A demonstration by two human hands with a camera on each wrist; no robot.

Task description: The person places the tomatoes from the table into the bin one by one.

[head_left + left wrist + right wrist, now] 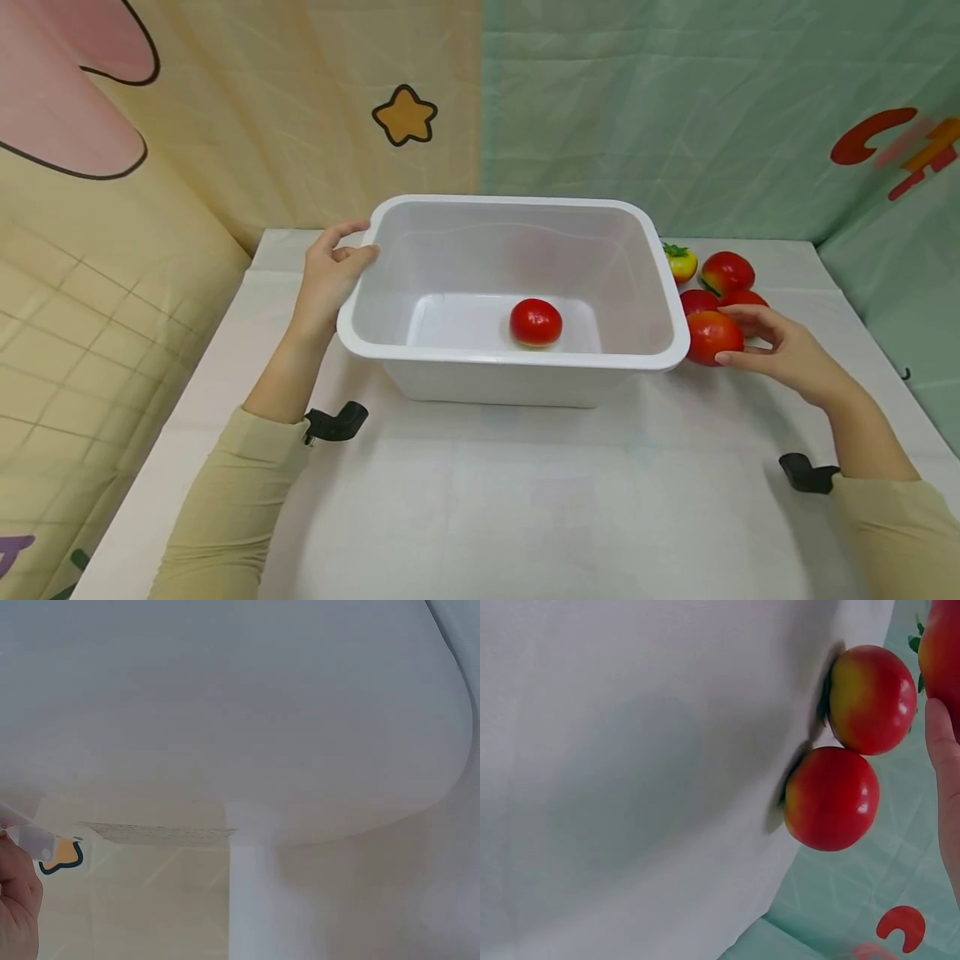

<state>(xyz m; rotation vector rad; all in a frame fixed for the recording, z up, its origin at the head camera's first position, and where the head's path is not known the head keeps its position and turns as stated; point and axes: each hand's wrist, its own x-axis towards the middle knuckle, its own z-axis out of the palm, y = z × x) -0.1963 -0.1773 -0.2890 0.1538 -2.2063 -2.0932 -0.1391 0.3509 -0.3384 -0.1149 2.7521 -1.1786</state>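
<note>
Between the left hand (333, 271) and the right hand (783, 354): a white tub (487, 382), upright on a white-covered table (480, 500).
Left hand: clamped on the tub's rim on its own side, thumb against the edge; well apart from the right hand.
Right hand: thumb and fingers pinch a red tomato (715, 339) just outside the tub, beside the rim facing that hand; whether the tomato touches the table I cannot tell.
Tub floor: one lone tomato (536, 322) lies inside, between the hands and nearer the right one.
Beyond the right hand: a small cluster of red fruit (727, 272), with a yellow-and-red fruit (681, 261) at the back, green leaves on top; the held tomato and the tub's rim partly hide some of them.
Below each hand: a black wrist mount (336, 422) and a beige sleeve (232, 492).
Behind both hands: a hanging cloth (570, 100), yellow on the left hand's side, green on the right's, with an orange star (405, 115) printed beyond the left hand.
</note>
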